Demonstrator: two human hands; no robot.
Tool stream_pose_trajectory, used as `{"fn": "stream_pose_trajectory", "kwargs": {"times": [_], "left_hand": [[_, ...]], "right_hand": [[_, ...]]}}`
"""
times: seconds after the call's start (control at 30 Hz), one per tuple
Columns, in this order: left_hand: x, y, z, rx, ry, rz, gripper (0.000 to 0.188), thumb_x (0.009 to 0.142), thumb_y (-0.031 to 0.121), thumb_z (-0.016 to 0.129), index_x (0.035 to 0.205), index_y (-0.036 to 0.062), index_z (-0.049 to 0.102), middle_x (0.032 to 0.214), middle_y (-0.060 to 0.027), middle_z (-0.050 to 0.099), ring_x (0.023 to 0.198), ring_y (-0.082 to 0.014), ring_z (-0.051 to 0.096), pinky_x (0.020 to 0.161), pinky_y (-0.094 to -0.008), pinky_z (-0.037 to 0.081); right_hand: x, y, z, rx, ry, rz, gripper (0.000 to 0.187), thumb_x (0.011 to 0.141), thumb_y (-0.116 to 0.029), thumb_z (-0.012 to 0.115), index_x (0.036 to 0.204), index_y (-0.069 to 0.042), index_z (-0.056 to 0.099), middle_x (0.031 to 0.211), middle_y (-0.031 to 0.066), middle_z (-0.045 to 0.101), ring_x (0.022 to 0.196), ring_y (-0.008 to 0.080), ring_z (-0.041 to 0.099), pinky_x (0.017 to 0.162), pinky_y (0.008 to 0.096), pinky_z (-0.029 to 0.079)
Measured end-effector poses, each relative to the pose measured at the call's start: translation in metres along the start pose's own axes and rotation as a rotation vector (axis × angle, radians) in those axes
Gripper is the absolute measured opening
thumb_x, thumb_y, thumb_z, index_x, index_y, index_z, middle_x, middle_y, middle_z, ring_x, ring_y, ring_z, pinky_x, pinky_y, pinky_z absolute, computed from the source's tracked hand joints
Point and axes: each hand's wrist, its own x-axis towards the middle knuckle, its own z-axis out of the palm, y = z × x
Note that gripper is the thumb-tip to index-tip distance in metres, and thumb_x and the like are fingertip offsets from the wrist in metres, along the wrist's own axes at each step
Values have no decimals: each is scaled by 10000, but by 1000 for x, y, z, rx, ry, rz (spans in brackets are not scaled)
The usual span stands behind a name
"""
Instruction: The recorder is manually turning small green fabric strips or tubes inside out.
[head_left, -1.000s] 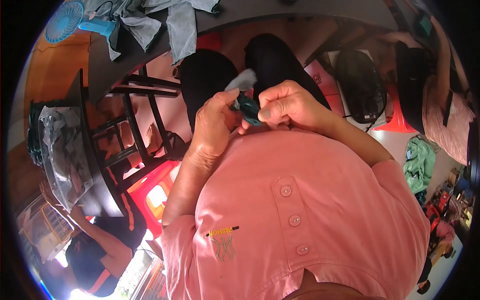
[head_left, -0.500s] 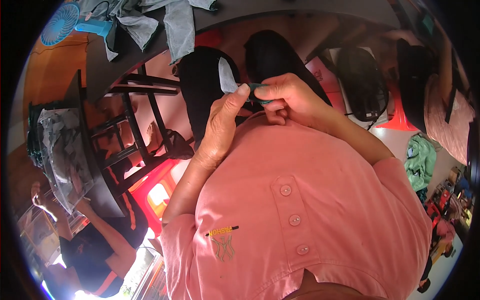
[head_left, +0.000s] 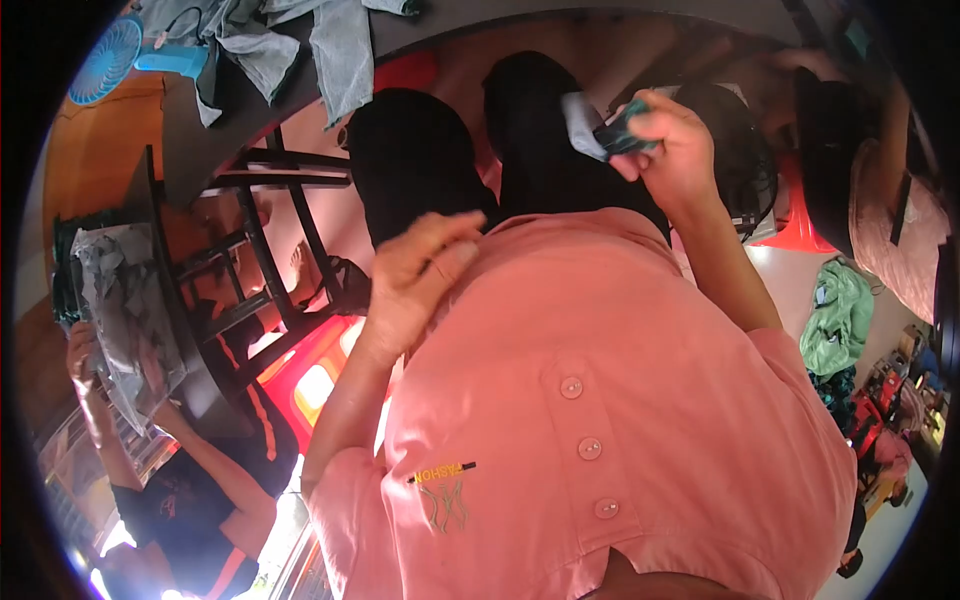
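Observation:
My right hand (head_left: 680, 155), raised over my right thigh, is closed on a small piece of fabric (head_left: 628, 128). One part of that piece is dark green and bunched in the fingers; a pale grey strip sticks out to the left, smeared by motion. My left hand (head_left: 420, 268) hovers in front of my belly near my left thigh, its fingers loosely stretched and holding nothing. Its fingertips are a little blurred.
Grey fabric pieces (head_left: 342, 60) hang over the edge of a dark table (head_left: 450, 32), beside a blue handheld fan (head_left: 107, 60). To the left stand a black metal frame (head_left: 255, 235) and a red stool (head_left: 290, 375). Other people sit at both sides; one handles a plastic-wrapped bundle (head_left: 125, 300).
My right hand has moved away to the right with the fabric piece. My left hand has let go of it and drawn back down and left.

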Motion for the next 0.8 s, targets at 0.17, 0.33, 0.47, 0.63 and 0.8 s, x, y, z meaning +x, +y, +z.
{"fn": "stream_pose_trajectory", "kwargs": {"times": [0.17, 0.33, 0.47, 0.63, 0.8], "left_hand": [[41, 31, 24, -241, 77, -106, 220, 934, 172, 585, 992, -19, 678, 882, -86, 670, 791, -128, 607, 670, -244, 463], [64, 19, 39, -565, 36, -362, 229, 888, 207, 686, 919, -17, 650, 785, -95, 651, 669, -148, 601, 607, -257, 459], [65, 8, 39, -611, 5, -333, 164, 867, 125, 697, 919, -22, 646, 737, -86, 640, 636, -159, 594, 597, -263, 456], [63, -2, 35, -904, -72, -401, 205, 881, 158, 676, 960, -26, 632, 768, -99, 640, 665, -182, 595, 599, -285, 453], [64, 18, 37, -920, -140, -404, 141, 799, 87, 744, 838, 7, 634, 686, -53, 601, 587, -144, 566, 529, -257, 425]], "right_hand": [[-4, 4, 35, -357, -111, -87, 88, 691, -62, 637, 720, 1, 583, 734, 67, 596, 633, 147, 559, 586, 263, 394], [-3, 2, 46, -452, -307, -231, 133, 705, -26, 653, 833, 9, 651, 657, -31, 478, 648, 48, 444, 581, 225, 347], [-9, -3, 55, -481, -295, -138, 139, 705, -17, 651, 841, 13, 649, 652, -38, 455, 628, 46, 431, 568, 229, 346], [-10, -2, 54, -495, -292, -191, 137, 703, -15, 650, 837, 9, 647, 645, -47, 456, 624, 43, 438, 570, 223, 343], [-12, -14, 58, -545, -330, -251, 113, 674, -33, 636, 747, 13, 564, 664, 10, 520, 630, 72, 462, 576, 250, 343]]}}
